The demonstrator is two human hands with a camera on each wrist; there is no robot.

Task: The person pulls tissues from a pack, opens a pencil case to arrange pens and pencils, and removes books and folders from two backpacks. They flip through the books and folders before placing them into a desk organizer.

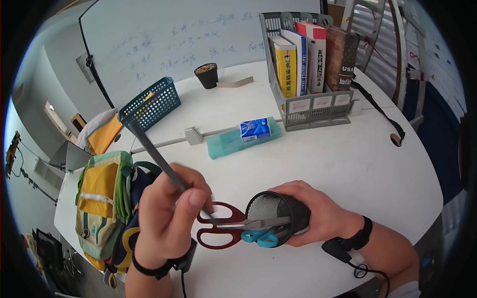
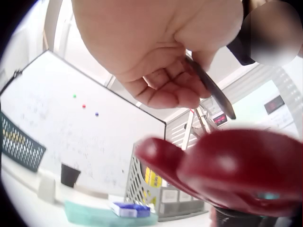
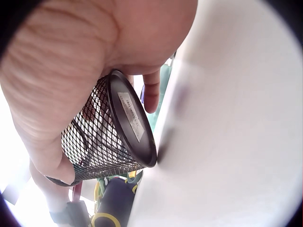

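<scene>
My left hand (image 1: 166,221) pinches a slim dark grey pen-like stick (image 1: 158,158) between thumb and fingers. It slants, its lower end beside the red scissors handles. My right hand (image 1: 325,213) grips a black mesh pen holder (image 1: 299,216) round its side. The holder is tipped over, its mouth towards my left hand. Dark red-handled scissors (image 1: 241,216) stick out of the mouth, handle loops outward. Teal-handled scissors (image 1: 267,239) lie at the rim. In the right wrist view the holder's labelled base (image 3: 124,130) is close to the white tabletop (image 3: 227,123).
A green and yellow backpack (image 1: 99,193) stands at the left. Behind the hands lies a teal case (image 1: 223,145) with a blue packet (image 1: 255,130) on it. Farther back are a dark teal basket (image 1: 154,107), a black pot (image 1: 206,78) and a grey rack (image 1: 318,119) of books.
</scene>
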